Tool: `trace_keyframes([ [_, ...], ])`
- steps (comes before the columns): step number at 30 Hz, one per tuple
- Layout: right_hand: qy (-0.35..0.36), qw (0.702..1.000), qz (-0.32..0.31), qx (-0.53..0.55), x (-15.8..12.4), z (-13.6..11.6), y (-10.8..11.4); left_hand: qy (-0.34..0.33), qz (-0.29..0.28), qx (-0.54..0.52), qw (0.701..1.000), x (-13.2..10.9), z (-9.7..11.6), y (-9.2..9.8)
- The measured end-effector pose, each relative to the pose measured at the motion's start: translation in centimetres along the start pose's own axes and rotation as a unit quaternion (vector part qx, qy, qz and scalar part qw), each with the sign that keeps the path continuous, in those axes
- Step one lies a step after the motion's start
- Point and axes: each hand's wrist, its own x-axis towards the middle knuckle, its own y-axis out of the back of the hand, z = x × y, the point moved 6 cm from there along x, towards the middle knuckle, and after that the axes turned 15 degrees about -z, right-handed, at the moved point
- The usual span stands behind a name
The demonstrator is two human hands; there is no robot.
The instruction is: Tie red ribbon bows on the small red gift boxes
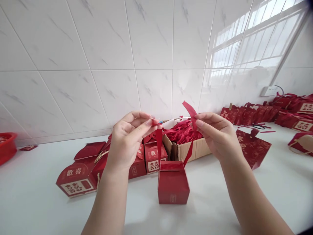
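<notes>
Wall: pale marbled tiles (154, 42) rise behind the gift box (173, 186), window light glaring on them to its right.
Tabletop: a white surface (210, 192) spreads under and all around the gift box.
Printed boxes: a cluster of red ones (78, 178), some with twisted cord, sits left of the gift box and behind it.
Carton: an open cardboard one (198, 150), just behind the gift box, heaped with red ribbons (179, 132).
Stacked boxes: more red ones (290, 107), well off to the gift box's far right.
Basin: red plastic (7, 150), cut off by my view, far left of the gift box.
Gift box: red, upright on the table, between and below the two hands.
Left hand: above the gift box and to its left (128, 138), fingertips pinching one ribbon strand.
Right hand: above the gift box and to its right (218, 135), thumb and fingers pinching the other strand, its loose end poking upward.
Ribbon: red (159, 147), two strands rising from either side of the gift box's top.
</notes>
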Motion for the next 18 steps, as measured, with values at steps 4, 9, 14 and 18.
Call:
trace_keyframes([
  [4,0.028,0.998,0.017,-0.045,-0.2,-0.4,-0.2,-0.032,-0.007,-0.004,0.999,0.1,0.5,-0.1],
  [9,0.066,0.993,0.029,-0.098,-0.5,-1.0,-0.6,-0.063,0.016,0.041,0.997,-0.3,1.0,-0.1],
  [14,0.066,0.994,0.022,-0.086,-0.4,-0.9,-0.8,-0.071,0.024,0.054,0.996,-0.5,1.2,-0.4],
  [18,0.053,0.997,-0.003,-0.046,-0.3,-0.9,-0.9,-0.093,0.061,0.071,0.991,-0.6,1.5,0.0],
])
